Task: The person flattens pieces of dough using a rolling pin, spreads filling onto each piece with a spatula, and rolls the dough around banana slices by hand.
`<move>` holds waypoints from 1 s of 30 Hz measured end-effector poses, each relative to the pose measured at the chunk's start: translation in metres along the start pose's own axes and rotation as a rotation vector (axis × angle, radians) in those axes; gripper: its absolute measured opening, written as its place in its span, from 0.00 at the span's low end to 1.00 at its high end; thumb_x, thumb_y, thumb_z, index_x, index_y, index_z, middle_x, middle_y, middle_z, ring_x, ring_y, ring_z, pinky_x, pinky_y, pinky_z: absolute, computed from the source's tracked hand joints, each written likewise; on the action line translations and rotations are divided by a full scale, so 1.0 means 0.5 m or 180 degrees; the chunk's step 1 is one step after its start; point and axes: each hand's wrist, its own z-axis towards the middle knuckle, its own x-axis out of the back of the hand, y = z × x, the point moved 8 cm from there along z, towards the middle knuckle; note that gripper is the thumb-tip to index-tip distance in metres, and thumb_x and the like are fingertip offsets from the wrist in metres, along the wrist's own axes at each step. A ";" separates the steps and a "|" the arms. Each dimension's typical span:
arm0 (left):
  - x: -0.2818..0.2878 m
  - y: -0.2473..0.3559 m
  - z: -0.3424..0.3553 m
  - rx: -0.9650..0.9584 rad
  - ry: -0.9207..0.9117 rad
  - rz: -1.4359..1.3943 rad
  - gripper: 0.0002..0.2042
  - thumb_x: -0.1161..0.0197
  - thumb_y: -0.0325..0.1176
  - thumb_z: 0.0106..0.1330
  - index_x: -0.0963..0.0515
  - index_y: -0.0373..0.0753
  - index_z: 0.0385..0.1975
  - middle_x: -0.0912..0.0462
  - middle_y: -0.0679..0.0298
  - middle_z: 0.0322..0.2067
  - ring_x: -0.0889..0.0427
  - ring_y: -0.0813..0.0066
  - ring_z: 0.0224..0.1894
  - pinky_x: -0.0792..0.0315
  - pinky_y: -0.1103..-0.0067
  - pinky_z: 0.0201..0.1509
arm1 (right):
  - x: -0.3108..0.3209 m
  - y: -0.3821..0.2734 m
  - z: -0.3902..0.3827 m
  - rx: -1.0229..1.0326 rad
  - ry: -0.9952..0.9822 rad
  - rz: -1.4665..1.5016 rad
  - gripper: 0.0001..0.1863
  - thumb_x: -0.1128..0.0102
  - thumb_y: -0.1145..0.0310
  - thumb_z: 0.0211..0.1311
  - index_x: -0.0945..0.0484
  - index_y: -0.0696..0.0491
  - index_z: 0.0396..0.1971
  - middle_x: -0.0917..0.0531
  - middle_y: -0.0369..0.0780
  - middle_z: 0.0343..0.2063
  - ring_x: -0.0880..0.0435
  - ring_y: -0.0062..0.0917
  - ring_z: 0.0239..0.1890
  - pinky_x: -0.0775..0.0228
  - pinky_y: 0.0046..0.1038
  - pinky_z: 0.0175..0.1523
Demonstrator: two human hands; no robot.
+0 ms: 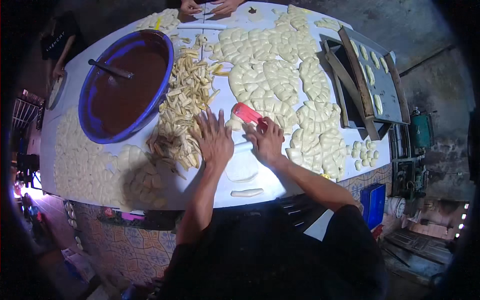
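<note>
My left hand [215,139] lies with fingers spread, its fingertips by the right edge of a heap of pale cut strips [187,95], which look like sliced banana. My right hand [268,142] has its fingers around a red plastic tool [246,113]; the covered end is hidden, so its exact kind is unclear. Just below and between the hands is a thin flat sheet of dough [242,167]. Closer to the table's front edge rests one rolled dough stick [247,193]. Joined lumps of pale dough [280,80] spread beyond my right hand.
A blue basin [85,117] of brown filling, a ladle-like handle [111,69] in it, stands at left. More dough pieces [85,165] cover the front left. Metal trays [385,95] with dough sticks are stacked at right. Another person's hands [210,7] work at the far edge.
</note>
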 end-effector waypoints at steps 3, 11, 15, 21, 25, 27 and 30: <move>0.014 0.028 0.056 -0.0156 0.0200 -0.0075 0.30 0.57 0.50 0.77 0.47 0.47 0.77 0.57 0.52 0.78 0.61 0.43 0.79 0.66 0.32 0.70 | 0.007 0.035 0.034 -0.0283 0.0178 -0.0071 0.22 0.44 0.52 0.69 0.23 0.33 0.61 0.31 0.51 0.57 0.34 0.45 0.58 0.43 0.48 0.58; 0.051 0.111 -0.067 -0.2066 -0.0327 -0.0788 0.35 0.37 0.33 0.62 0.39 0.36 0.71 0.22 0.51 0.54 0.21 0.54 0.52 0.28 0.59 0.53 | 0.046 0.114 0.131 -0.0163 0.0042 0.0946 0.20 0.31 0.57 0.56 0.14 0.47 0.47 0.19 0.49 0.41 0.26 0.45 0.51 0.34 0.41 0.55; 0.037 0.110 -0.103 -0.1997 0.0024 -0.0600 0.33 0.43 0.25 0.60 0.35 0.40 0.70 0.21 0.51 0.52 0.23 0.56 0.55 0.28 0.62 0.55 | 0.008 0.073 0.159 0.0166 -0.0656 0.0581 0.15 0.27 0.60 0.47 0.14 0.48 0.36 0.17 0.46 0.34 0.23 0.46 0.48 0.29 0.44 0.55; 0.190 -0.054 -0.211 -0.0415 -0.0005 -0.1921 0.31 0.40 0.23 0.62 0.34 0.38 0.69 0.24 0.43 0.49 0.24 0.46 0.53 0.27 0.61 0.56 | -0.001 0.057 0.186 0.0136 -0.0676 0.0609 0.19 0.25 0.65 0.46 0.19 0.58 0.36 0.18 0.48 0.34 0.21 0.43 0.45 0.26 0.40 0.52; 0.169 -0.250 -0.281 0.1229 0.0624 -0.1652 0.31 0.38 0.22 0.62 0.33 0.40 0.68 0.24 0.44 0.46 0.23 0.43 0.51 0.28 0.60 0.55 | 0.046 -0.032 0.263 0.0022 -0.0783 0.1658 0.14 0.30 0.71 0.57 0.20 0.61 0.39 0.20 0.46 0.29 0.19 0.33 0.32 0.24 0.33 0.40; 0.144 -0.300 -0.291 0.1523 0.0710 -0.1759 0.31 0.37 0.23 0.61 0.33 0.41 0.68 0.24 0.43 0.46 0.24 0.41 0.50 0.29 0.56 0.55 | 0.105 -0.169 0.333 0.0444 -0.1004 0.2022 0.13 0.39 0.76 0.65 0.19 0.57 0.49 0.19 0.45 0.32 0.19 0.39 0.30 0.27 0.37 0.39; 0.121 -0.313 -0.293 0.1835 0.0849 -0.1715 0.30 0.36 0.23 0.58 0.30 0.39 0.65 0.25 0.44 0.51 0.26 0.44 0.55 0.32 0.56 0.60 | 0.142 -0.443 0.456 0.2032 -0.1188 0.1100 0.14 0.43 0.71 0.66 0.18 0.53 0.50 0.17 0.45 0.39 0.17 0.47 0.42 0.25 0.46 0.45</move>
